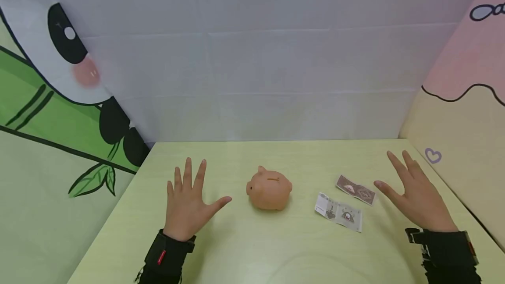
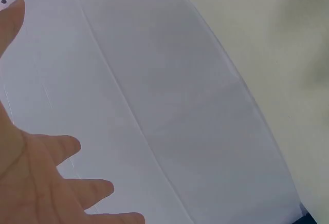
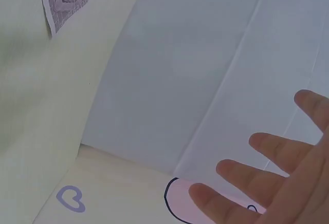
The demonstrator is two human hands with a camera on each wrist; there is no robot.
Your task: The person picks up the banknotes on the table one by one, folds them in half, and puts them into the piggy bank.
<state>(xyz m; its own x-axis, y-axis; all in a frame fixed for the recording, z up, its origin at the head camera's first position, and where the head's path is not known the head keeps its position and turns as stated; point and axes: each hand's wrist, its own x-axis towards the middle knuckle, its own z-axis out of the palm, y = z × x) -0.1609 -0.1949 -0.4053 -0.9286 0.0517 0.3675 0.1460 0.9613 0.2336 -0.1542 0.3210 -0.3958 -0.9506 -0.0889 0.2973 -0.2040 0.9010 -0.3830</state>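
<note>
An orange-pink piggy bank (image 1: 270,189) with a slot on its back stands mid-table, its snout toward the left. To its left, my left hand (image 1: 188,207) is spread with straight fingers and holds nothing; the left wrist view shows its palm (image 2: 36,183). Right of the pig lie two creased banknotes: a brownish one (image 1: 356,190) farther back and a pale grey one (image 1: 339,212) nearer. My right hand (image 1: 418,194) is beside the brownish note, fingers extended and apart from it. In the right wrist view, part of that brownish banknote (image 3: 69,0) shows at the top left.
The pale yellow-green table (image 1: 252,253) ends at a whitish cloth backdrop (image 1: 252,65). Cartoon-printed side panels border it, a green one (image 1: 59,100) at left and a cream-and-pink one (image 1: 461,130) at right. Black bands (image 1: 167,255) wrap both wrists.
</note>
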